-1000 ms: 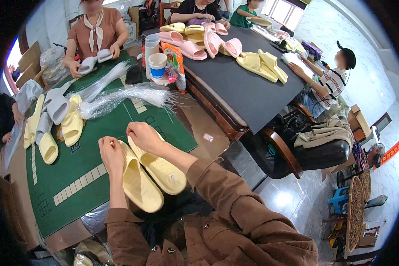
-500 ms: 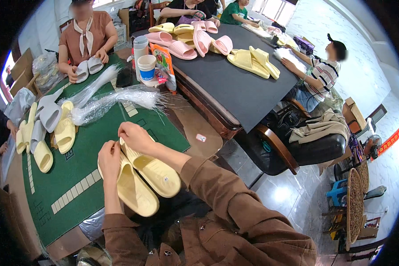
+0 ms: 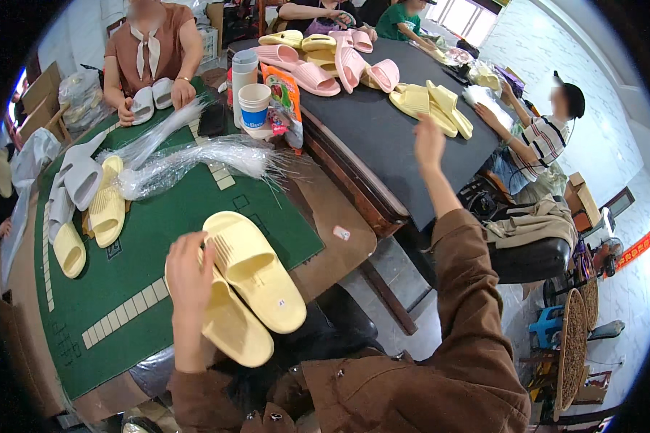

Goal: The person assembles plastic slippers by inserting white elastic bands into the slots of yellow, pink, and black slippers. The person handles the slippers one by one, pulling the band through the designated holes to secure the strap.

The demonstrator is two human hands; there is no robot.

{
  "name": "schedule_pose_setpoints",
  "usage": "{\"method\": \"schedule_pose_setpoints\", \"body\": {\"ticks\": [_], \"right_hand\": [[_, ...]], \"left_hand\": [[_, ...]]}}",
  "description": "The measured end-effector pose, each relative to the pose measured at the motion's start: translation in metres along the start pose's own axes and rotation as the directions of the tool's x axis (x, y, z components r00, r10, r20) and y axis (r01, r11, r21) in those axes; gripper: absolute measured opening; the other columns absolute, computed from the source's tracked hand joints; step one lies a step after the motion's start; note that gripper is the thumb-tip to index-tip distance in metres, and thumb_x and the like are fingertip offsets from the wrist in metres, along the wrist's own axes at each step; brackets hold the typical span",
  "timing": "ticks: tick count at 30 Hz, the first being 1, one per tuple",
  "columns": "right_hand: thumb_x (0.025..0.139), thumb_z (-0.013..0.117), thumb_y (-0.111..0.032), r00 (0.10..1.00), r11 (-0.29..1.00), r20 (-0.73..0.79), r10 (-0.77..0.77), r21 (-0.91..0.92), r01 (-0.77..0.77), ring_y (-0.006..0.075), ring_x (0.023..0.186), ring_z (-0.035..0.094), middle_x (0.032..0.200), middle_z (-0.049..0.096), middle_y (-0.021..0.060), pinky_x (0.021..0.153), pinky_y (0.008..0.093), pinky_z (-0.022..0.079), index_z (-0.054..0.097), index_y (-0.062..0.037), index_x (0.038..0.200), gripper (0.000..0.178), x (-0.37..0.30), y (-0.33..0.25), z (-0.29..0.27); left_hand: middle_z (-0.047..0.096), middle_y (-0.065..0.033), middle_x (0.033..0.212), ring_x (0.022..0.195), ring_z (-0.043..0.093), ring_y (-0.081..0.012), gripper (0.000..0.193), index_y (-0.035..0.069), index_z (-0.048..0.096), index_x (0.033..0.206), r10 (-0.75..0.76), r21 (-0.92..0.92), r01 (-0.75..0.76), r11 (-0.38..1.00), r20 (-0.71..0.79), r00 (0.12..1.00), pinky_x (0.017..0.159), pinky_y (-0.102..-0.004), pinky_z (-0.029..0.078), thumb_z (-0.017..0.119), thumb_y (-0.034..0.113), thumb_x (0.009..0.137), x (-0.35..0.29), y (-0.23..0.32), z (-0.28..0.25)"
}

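Note:
A pair of pale yellow slide slippers is in front of me, over the near edge of the green mat. My left hand is closed at the left slipper's strap and covers part of it. The right slipper lies alongside, a small white sticker on its heel. My right hand is raised out to the right, in front of the dark table's near edge. Its fingers look pinched together; whatever they hold is too small to make out. Past it, another yellow slipper pair rests on the dark table.
Bundles of clear plastic ties lie across the green mat. Loose yellow slippers and grey slippers are at the left. Paper cups stand by the dark table, which bears pink slippers. Several co-workers sit around.
My right hand has left the slipper straps and swung up and far to the right. My left hand stays at the slippers, which have shifted slightly right.

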State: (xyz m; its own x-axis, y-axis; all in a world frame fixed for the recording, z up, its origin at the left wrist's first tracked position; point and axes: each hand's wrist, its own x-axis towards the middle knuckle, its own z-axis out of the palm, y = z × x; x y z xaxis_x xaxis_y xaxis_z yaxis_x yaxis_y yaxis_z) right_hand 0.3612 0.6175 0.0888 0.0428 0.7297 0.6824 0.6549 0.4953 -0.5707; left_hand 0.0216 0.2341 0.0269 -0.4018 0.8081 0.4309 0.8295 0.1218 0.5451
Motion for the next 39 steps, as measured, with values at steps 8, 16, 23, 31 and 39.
{"method": "schedule_pose_setpoints", "body": {"ticks": [8,16,23,31,39], "right_hand": [[0.093,0.046,-0.039,0.956,0.863,0.016,0.294,-0.433,-0.259,0.0353,0.108,0.061,0.113,0.067,0.0139,0.092,0.0472,0.045,0.050,-0.0158,0.136,0.049,0.088,0.114,0.015],[0.086,0.057,-0.049,0.988,0.791,0.025,0.152,-0.602,-0.107,0.0371,0.111,0.059,0.119,0.063,0.0181,0.093,0.0467,0.046,0.047,-0.0114,0.136,0.063,0.108,0.177,0.056],[0.083,0.062,-0.042,0.916,0.907,0.381,0.122,-0.417,0.053,0.0363,0.097,0.063,0.099,0.067,0.0200,0.084,0.0438,0.047,0.066,-0.0040,0.099,0.042,0.081,0.098,0.013],[0.081,0.070,-0.026,0.738,0.981,0.674,-0.038,-0.117,0.157,0.0265,0.078,0.061,0.087,0.063,0.0175,0.070,0.0379,0.047,0.063,0.0010,0.099,0.033,-0.042,-0.040,-0.073],[0.081,0.070,-0.026,0.762,0.909,0.570,-0.308,-0.062,0.413,0.0239,0.067,0.054,0.076,0.055,0.0127,0.061,0.0361,0.042,0.056,-0.0010,0.087,0.029,-0.067,-0.029,-0.102]], "left_hand": [[0.051,-0.0138,0.131,0.119,0.049,-0.0319,0.058,0.007,0.054,0.128,0.006,0.385,-0.032,0.922,0.069,0.998,0.109,-0.0494,0.033,0.071,0.010,0.073,-0.031,0.045,0.022],[0.055,-0.0128,0.124,0.116,0.051,-0.0333,0.060,0.006,0.056,0.123,0.019,0.342,-0.015,0.940,-0.009,1.000,0.108,-0.0500,0.036,0.060,-0.005,0.064,-0.026,0.037,0.034],[0.055,-0.0131,0.123,0.115,0.052,-0.0328,0.059,0.005,0.056,0.123,-0.009,0.370,0.007,0.929,0.002,1.000,0.107,-0.0499,0.037,0.059,-0.006,0.065,-0.028,0.038,0.032],[0.054,-0.0128,0.123,0.115,0.052,-0.0330,0.060,0.007,0.054,0.128,0.045,0.362,-0.039,0.931,-0.007,0.999,0.108,-0.0487,0.036,0.057,-0.007,0.069,-0.028,0.036,0.032],[0.054,-0.0124,0.120,0.110,0.054,-0.0314,0.059,0.006,0.055,0.125,0.126,0.384,-0.120,0.915,0.009,0.992,0.106,-0.0472,0.039,0.062,-0.004,0.068,-0.039,0.022,0.009]]}}
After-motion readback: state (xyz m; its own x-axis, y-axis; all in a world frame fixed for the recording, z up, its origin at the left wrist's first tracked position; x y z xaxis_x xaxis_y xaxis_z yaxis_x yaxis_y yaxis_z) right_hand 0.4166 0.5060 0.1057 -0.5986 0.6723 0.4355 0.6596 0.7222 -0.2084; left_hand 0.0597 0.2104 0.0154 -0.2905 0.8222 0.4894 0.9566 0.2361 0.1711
